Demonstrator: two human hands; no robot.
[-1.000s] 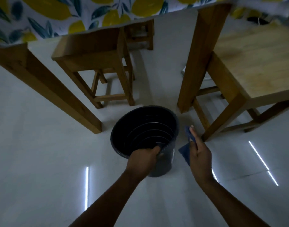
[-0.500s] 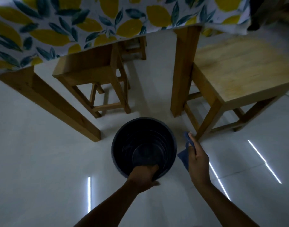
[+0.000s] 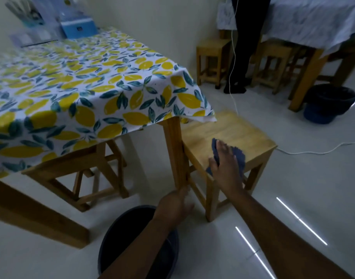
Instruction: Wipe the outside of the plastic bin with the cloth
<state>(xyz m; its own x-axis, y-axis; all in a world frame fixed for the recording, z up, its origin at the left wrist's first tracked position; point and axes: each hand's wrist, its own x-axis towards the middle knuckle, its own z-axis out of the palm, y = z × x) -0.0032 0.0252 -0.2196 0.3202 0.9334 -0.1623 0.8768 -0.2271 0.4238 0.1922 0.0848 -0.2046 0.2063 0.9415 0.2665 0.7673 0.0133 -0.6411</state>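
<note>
The dark plastic bin [image 3: 120,234] at the bottom centre is partly cut off by the frame edge and crossed by the left forearm. The left hand [image 3: 173,206] hangs above its far rim, fingers loosely spread, gripping nothing. The right hand [image 3: 225,166], right of centre, lies flat and open on the blue cloth [image 3: 238,156], which rests on a wooden stool [image 3: 251,131] well above and right of the bin. A second dark bin [image 3: 329,103] stands at the right edge. Items at the upper left are too blurred to identify
</note>
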